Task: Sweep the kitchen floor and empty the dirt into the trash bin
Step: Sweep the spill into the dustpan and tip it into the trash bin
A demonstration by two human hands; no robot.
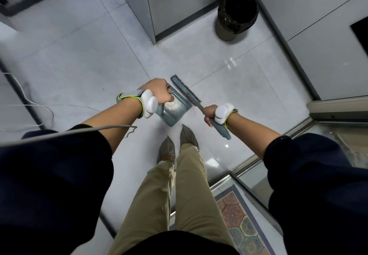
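Head view, looking straight down: my left hand (157, 92) is wrapped in a fist around the upright handle of the dustpan (174, 108), and my right hand (210, 115) is curled tight around the broom (191, 96) handle, with the brush head lying along the pan's far edge, touching it or just beside it. A pale heap of dirt (171, 105) sits inside the pan, toward the handle side. The bin (236, 12), lined with a black bag, stands open in the corner ahead and to my right, well apart from the pan, with bare floor (79, 55) between. My judgement is that sweeping is about done here and the step in hand is carrying the load over. To do it well I should keep the pan level or tipped slightly back toward its handle so the heap stays against the rear wall, and lift it smoothly, without a jerk. I would keep the brush close to the open lip as a guard while I walk. At the bin I should bring the lip low inside the bag before tipping, then pour slowly, so the light bits do not scatter on the tiles. My feet (179, 145) are close behind the pan, so I must step around it, not into it.
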